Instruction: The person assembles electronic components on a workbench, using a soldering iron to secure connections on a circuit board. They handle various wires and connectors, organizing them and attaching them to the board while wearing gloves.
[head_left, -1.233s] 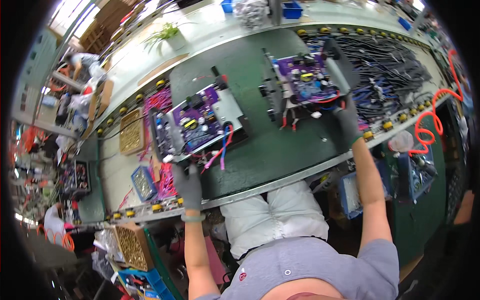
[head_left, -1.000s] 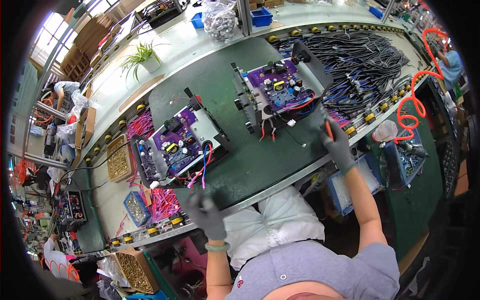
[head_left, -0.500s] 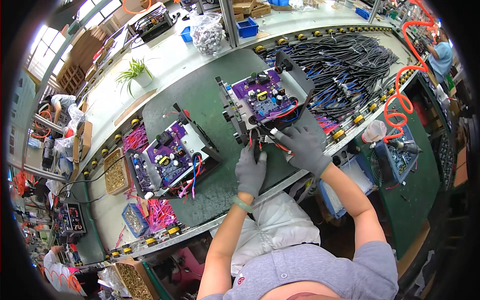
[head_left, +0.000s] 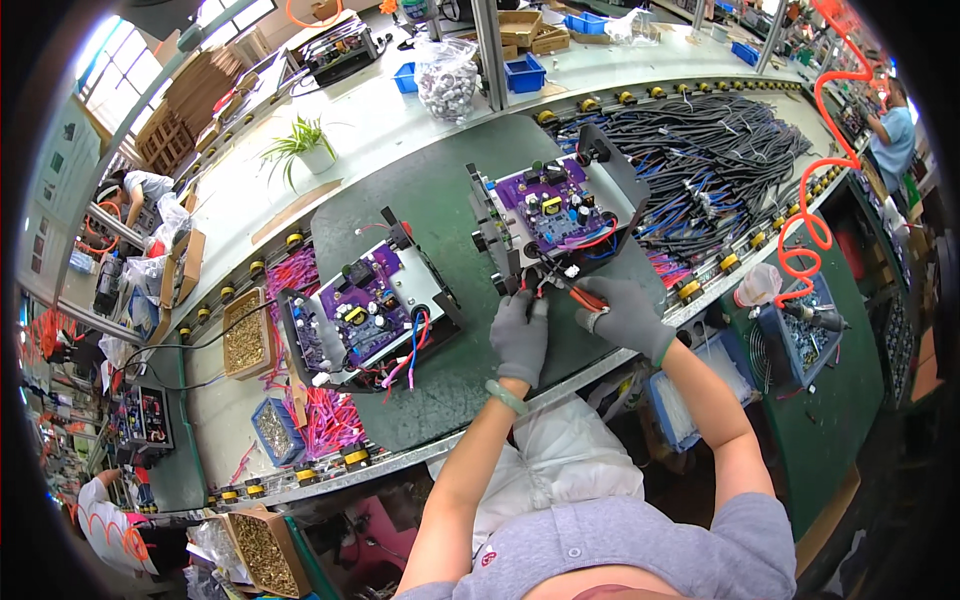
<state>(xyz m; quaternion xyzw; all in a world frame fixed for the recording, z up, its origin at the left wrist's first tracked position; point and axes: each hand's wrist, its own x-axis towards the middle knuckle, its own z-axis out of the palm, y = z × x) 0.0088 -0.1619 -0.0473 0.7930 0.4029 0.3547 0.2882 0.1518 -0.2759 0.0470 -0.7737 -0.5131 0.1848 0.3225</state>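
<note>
Since the earlier frame the pliers have come into plainer view, handles gripped in the curled right hand. The left hand pinches short red wires — probably to steady them — beside the open case, which sits by the green mat's right edge, its crowded purple circuit board facing up, probably for easy reach.

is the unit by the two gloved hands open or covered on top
Open on top: the unit has no cover over it, and its purple circuit board shows from above.
</note>
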